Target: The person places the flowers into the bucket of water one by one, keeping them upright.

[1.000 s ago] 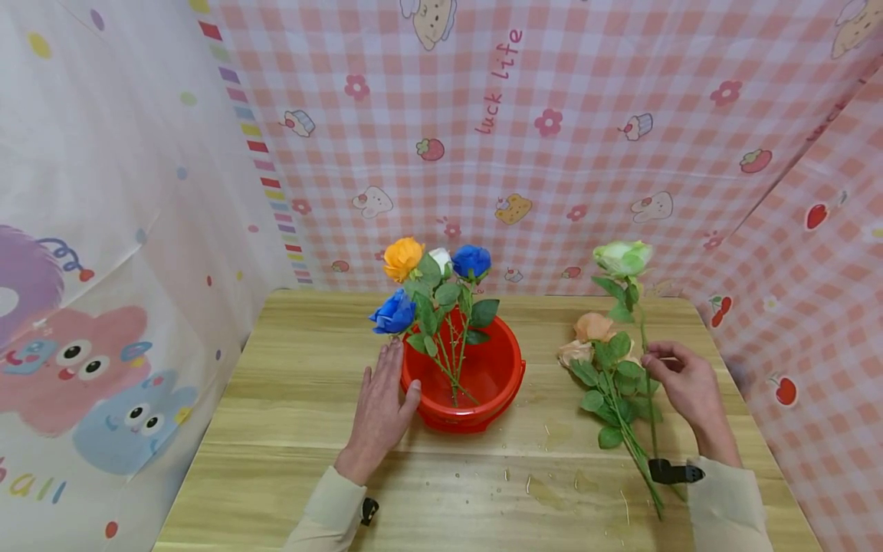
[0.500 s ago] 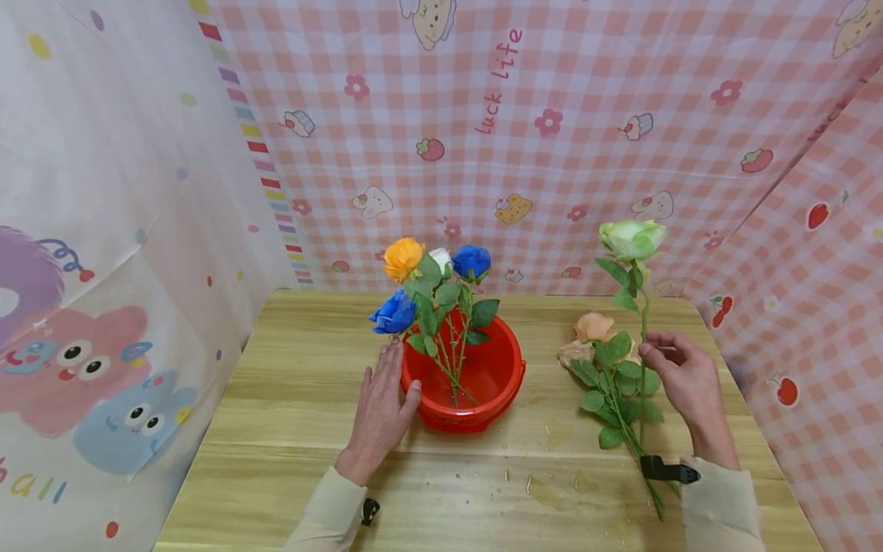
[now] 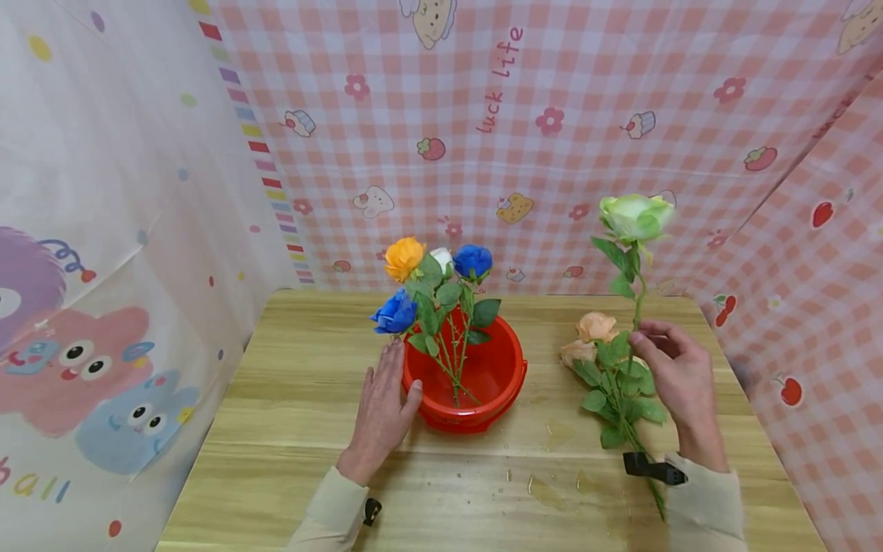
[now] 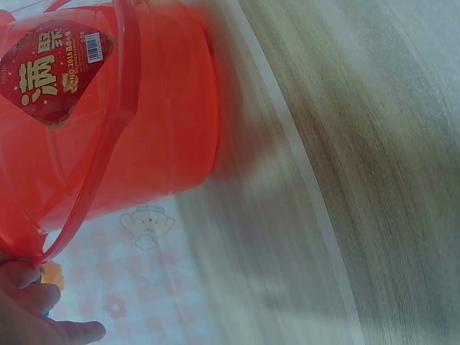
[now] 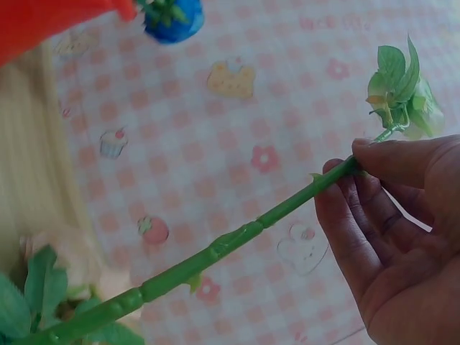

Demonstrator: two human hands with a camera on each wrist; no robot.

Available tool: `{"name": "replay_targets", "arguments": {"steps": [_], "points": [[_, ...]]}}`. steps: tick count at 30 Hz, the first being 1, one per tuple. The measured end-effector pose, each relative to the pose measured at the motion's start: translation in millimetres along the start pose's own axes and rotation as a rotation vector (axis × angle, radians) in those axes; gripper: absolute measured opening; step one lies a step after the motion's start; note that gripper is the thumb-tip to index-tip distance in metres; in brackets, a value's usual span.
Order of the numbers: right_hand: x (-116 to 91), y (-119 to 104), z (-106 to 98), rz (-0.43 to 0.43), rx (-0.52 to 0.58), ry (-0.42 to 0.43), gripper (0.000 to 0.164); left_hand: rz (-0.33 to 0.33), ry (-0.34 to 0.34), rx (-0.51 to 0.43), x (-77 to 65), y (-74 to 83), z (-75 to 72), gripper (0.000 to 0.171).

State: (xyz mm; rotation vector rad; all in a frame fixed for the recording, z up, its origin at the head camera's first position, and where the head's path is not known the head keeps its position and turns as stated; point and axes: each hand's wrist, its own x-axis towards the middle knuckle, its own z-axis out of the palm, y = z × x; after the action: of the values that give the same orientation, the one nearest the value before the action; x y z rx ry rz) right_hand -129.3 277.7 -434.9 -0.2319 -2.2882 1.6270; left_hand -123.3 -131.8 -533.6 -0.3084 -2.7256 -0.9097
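A pale green rose (image 3: 636, 217) stands upright above the right side of the table. My right hand (image 3: 679, 376) pinches its thorny stem (image 5: 237, 237) between thumb and fingers. Below it, peach roses (image 3: 596, 327) lie on the table with their leaves and stems. My left hand (image 3: 381, 406) rests with straight fingers against the left side of a red bucket (image 3: 509, 395). Inside the bucket lean an orange rose (image 3: 404, 258), a white rose (image 3: 441, 261) and two blue roses, one (image 3: 473, 261) at the back and one (image 3: 394, 311) over the left rim.
Water drops and small puddles (image 3: 545, 491) lie on the wooden table (image 3: 297, 399) in front of and right of the bucket. Patterned cloth (image 3: 455, 115) hangs behind the table and on both sides. The bucket's red handle (image 4: 118, 115) hangs down along its side.
My right hand has moved up and slightly left, lifting the green rose higher over the peach roses. The left hand and the bucket have stayed in place.
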Motion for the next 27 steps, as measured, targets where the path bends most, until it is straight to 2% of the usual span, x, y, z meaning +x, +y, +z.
{"name": "replay_targets", "arguments": {"steps": [5, 9, 21, 27], "points": [[-2, -14, 10, -0.015, 0.135, 0.047, 0.022, -0.001, 0.002, -0.004, 0.1, -0.3, 0.8, 0.068], [-4, -26, 19, -0.079, 0.225, 0.065, 0.023, 0.000, 0.007, -0.007, 0.1, -0.5, 1.2, 0.068], [-10, -56, 42, -0.207, 0.266, 0.067, 0.021, -0.011, 0.001, -0.015, 1.2, 0.9, 0.3, 0.069], [-13, -68, 52, -0.233, 0.318, 0.063, 0.021, -0.004, 0.004, -0.016, 1.0, 0.6, 0.6, 0.068]]}}
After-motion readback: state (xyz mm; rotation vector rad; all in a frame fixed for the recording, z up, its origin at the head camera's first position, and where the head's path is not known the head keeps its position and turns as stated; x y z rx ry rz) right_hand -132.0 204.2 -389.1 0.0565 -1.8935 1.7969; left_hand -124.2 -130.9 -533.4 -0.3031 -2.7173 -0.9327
